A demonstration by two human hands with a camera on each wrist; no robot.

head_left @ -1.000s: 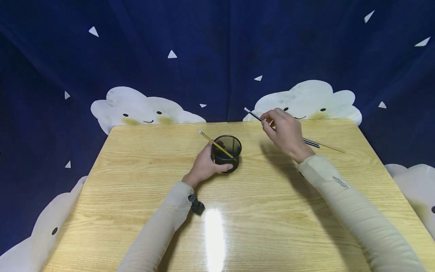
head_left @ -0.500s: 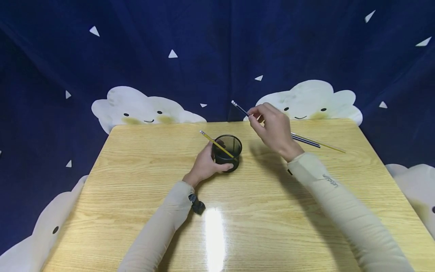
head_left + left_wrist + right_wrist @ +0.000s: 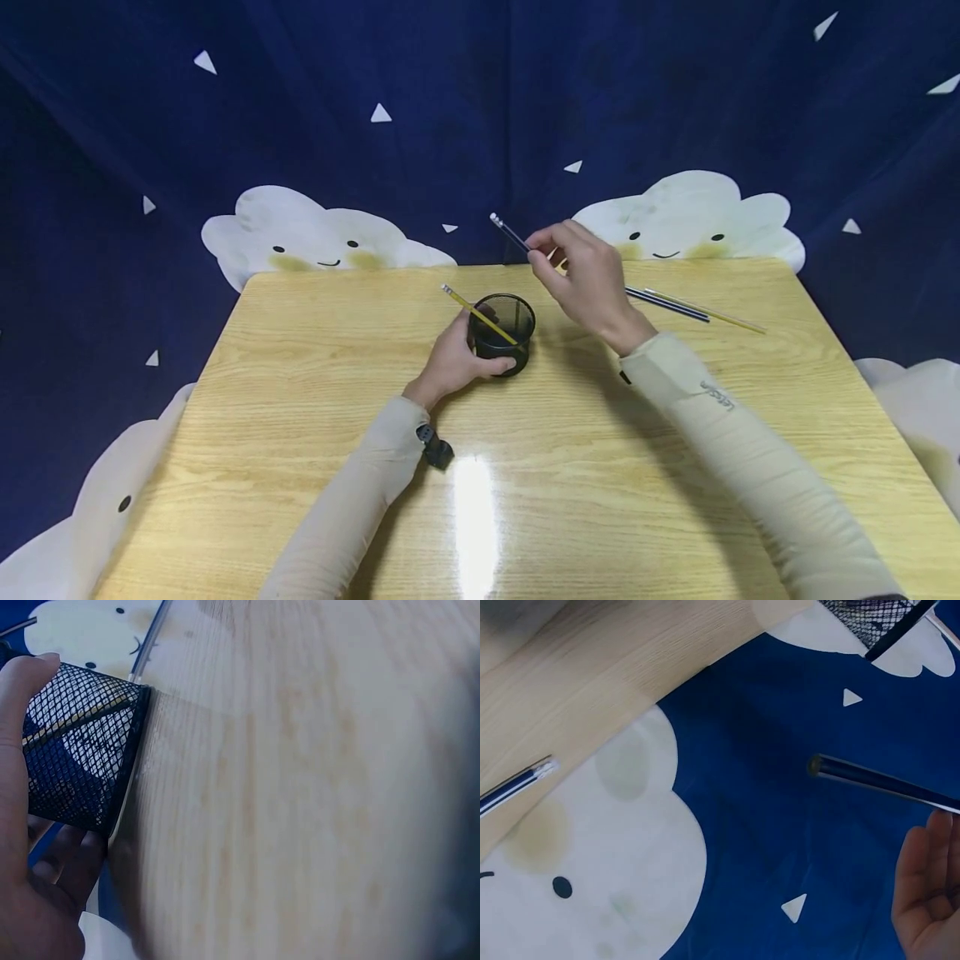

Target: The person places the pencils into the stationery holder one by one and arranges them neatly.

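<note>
My left hand grips a black mesh pencil cup standing on the table, thumb across its near side. A yellow pencil with a white eraser end leans inside, sticking out over the left rim. In the left wrist view the mesh shows the pencil through it, with fingers curled under one side. Up and right of the cup, my right hand pinches a dark blue striped pencil, its eraser end pointing up and left. The right wrist view shows the pencil's other end, with a flat tip.
To the right on the wooden table lie dark striped pencils and a yellow pencil, side by side. Behind the table's far edge hangs a dark blue curtain with white clouds.
My right hand has moved left and slightly up with the dark striped pencil, coming nearer the cup. The left hand and the cup have stayed in place.
</note>
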